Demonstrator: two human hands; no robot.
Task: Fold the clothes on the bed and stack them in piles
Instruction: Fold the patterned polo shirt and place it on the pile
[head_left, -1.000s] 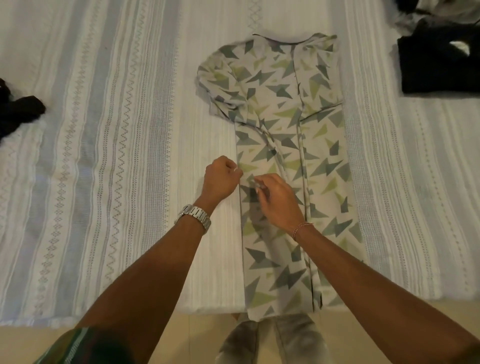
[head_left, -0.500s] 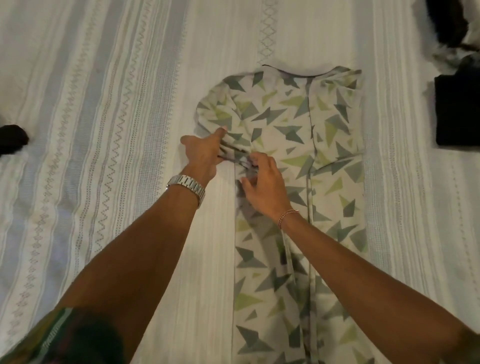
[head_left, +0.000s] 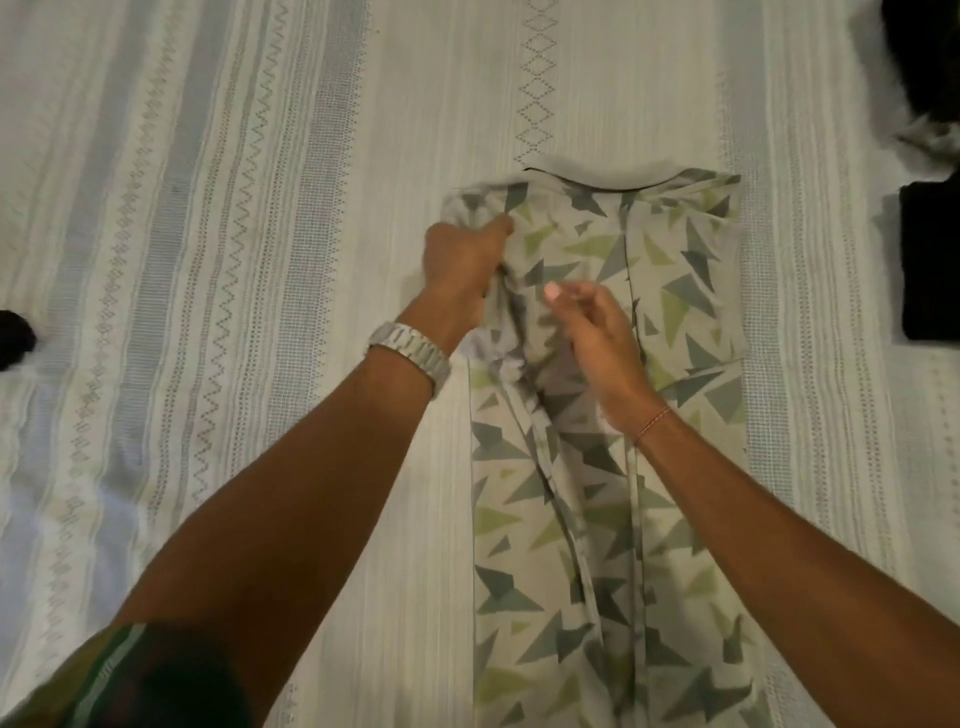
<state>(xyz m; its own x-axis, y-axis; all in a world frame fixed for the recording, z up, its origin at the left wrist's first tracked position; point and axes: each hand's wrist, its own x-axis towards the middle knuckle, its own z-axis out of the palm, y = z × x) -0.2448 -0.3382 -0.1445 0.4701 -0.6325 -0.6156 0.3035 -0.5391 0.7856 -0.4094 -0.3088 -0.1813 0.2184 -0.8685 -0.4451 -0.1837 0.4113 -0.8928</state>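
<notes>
At the centre of the frame, the left hand (head_left: 462, 270) has moved up the patterned shirt (head_left: 613, 415) on the striped bed (head_left: 234, 260) and now grips its left sleeve, folding it inward, while the right hand (head_left: 597, 343) hovers loosely curled, holding nothing.

A metal wristwatch (head_left: 410, 353) and a thin thread bracelet (head_left: 653, 422)

My bed (head_left: 260, 260) carries the patterned shirt (head_left: 675, 291) ahead, black clothes (head_left: 930, 260) far right, a dark item (head_left: 13, 338) left.
</notes>
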